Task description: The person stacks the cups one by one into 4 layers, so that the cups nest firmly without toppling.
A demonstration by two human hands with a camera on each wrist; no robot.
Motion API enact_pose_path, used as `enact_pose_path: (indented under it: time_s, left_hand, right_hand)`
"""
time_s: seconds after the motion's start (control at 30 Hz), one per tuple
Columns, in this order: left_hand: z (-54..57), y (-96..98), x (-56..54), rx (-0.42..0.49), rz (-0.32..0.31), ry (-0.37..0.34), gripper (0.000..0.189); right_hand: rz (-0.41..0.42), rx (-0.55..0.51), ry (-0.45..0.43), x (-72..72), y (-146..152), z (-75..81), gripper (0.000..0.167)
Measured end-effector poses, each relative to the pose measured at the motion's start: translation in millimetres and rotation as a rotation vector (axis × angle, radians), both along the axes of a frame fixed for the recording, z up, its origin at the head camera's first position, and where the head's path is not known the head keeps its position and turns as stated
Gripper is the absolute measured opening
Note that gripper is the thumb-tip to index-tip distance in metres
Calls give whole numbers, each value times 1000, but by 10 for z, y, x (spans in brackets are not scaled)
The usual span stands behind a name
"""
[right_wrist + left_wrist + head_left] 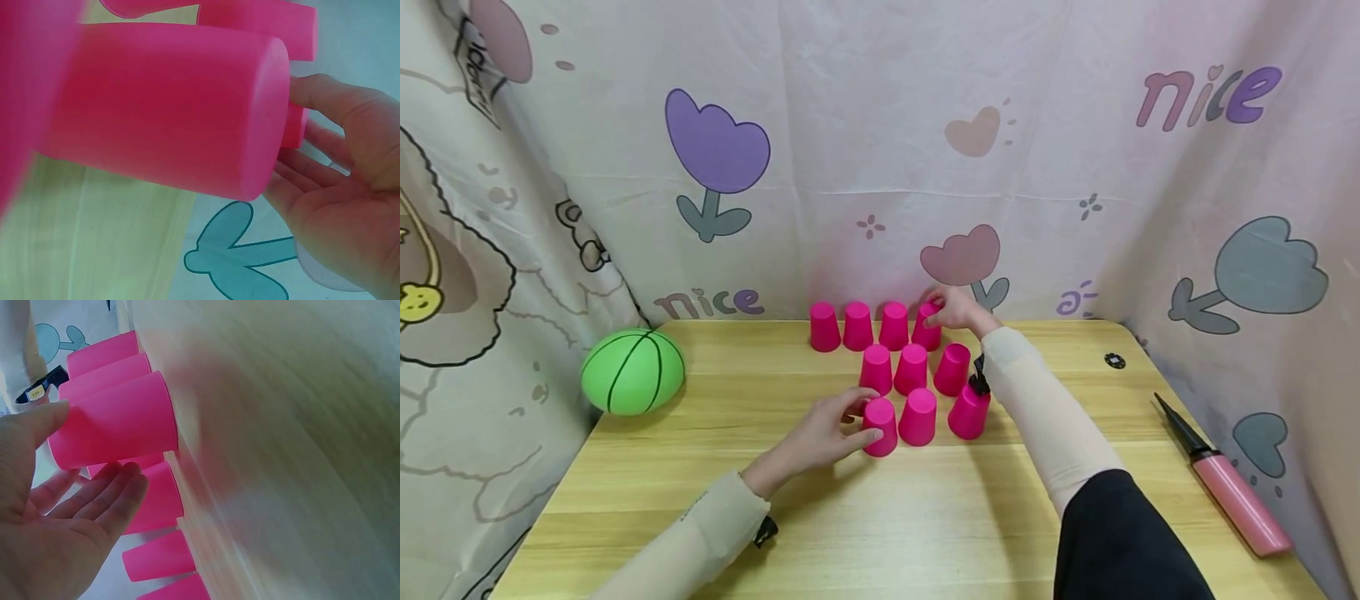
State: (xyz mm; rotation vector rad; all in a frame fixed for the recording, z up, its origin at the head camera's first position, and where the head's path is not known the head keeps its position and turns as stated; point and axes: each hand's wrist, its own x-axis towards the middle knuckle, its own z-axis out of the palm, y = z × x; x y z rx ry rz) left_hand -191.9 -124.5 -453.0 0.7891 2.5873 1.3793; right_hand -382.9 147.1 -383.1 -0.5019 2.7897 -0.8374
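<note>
Pink cups stand upside down in three rows on the wooden table. My left hand [822, 433] holds the leftmost cup of the front row [882, 416], thumb at its near side and fingers behind. The left wrist view shows the thumb at the narrow end of that cup [115, 422]. At the back, my right hand [958, 310] grips the rightmost cup of the back row [927, 337] near its top. A middle-row cup [169, 106] largely hides that grip in the right wrist view. The front row's right cup [967, 415] sits below my right wrist.
A green ball [633, 372] with black lines rests at the table's left edge. On the right lie a pink hand pump [1240, 504] with a black nozzle and a small black disc [1115, 361]. A patterned curtain [850, 150] hangs behind the wooden table [880, 533].
</note>
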Motion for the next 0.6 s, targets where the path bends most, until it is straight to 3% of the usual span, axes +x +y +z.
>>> enact_pose_path:
  time_s: [0.27,0.6]
  left_hand:
    - [12,20,9,8,4,-34,51]
    - [23,29,3,6,-4,-72,55]
  right_hand:
    - [-4,2,4,-28,0,-8,44]
    - [24,-13,-17,-13,62,42,51]
